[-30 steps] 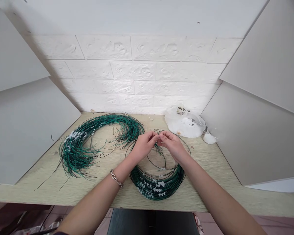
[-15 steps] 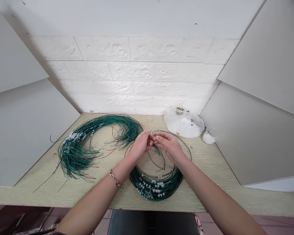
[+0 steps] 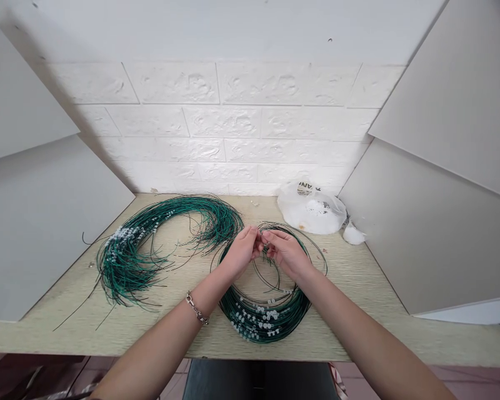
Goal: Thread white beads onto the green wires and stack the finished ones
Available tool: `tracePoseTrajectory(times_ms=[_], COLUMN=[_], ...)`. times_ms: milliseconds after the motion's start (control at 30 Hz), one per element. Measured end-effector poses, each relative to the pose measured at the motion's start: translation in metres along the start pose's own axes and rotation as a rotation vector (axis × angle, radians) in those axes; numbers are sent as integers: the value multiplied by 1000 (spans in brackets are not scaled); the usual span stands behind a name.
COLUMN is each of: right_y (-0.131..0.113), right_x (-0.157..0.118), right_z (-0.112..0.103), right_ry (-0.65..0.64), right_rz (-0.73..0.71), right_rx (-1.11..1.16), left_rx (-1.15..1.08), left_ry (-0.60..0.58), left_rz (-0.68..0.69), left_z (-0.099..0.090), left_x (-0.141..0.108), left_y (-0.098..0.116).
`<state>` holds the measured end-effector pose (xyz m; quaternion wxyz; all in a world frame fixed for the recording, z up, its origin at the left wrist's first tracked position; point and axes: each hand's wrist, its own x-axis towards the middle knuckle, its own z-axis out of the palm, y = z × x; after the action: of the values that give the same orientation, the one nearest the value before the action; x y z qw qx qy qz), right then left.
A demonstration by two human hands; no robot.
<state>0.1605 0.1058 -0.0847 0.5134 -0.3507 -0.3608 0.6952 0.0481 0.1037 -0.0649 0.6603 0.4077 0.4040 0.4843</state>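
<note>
A ring of green and dark cords (image 3: pixel 270 328) strung with small white beads lies on the table in front of me. Over its far side, my left hand (image 3: pixel 245 248) and my right hand (image 3: pixel 286 251) meet, with fingertips nearly touching. Both are closed in a pinch on thin cord ends, though the exact hold is small and partly hidden by the fingers. Loose strands curl down inside the ring below my hands. To the left lies a second, looser bundle of green cords (image 3: pixel 183 204), curved like an arch, with white beads (image 3: pixel 127 236) clustered on its left part.
A white plastic bag (image 3: pixel 312 208) sits at the back right, and a small white bundle (image 3: pixel 353 233) lies beside it. Light panels (image 3: pixel 441 233) stand on both sides, and a white brick-pattern wall (image 3: pixel 233 119) closes off the back. The table's front edge (image 3: pixel 150 351) runs near me.
My hands stay together over the ring's far side; the fingers have shifted slightly, the right ones curling more. The bundles have not moved on the table.
</note>
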Motion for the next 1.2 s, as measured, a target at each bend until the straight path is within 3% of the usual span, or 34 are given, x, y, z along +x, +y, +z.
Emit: tracePoseTrajectory(times_ms=[200, 500, 600, 767, 967, 1200], right_y=[-8, -21, -19, -17, -16, -18], right_x=[-2, -5, -6, -8, -9, -14], right_z=[2, 0, 0, 5, 9, 7], right_ry=[80, -12, -13, 30, 86, 197], right_rz=[-14, 30, 19, -69, -76, -321], right_rx=[140, 300, 169, -305, -390, -780], left_rx=[101, 335, 331, 181, 0, -227], left_ry=[-22, 13, 7, -59, -76, -140], left_rz=[69, 110, 83, 12, -119, -185], left_z=[-6, -20, -19, -17, -13, -17], left_x=[3, 9, 9, 9, 8, 8], left_y=[0, 12, 11, 9, 8, 5])
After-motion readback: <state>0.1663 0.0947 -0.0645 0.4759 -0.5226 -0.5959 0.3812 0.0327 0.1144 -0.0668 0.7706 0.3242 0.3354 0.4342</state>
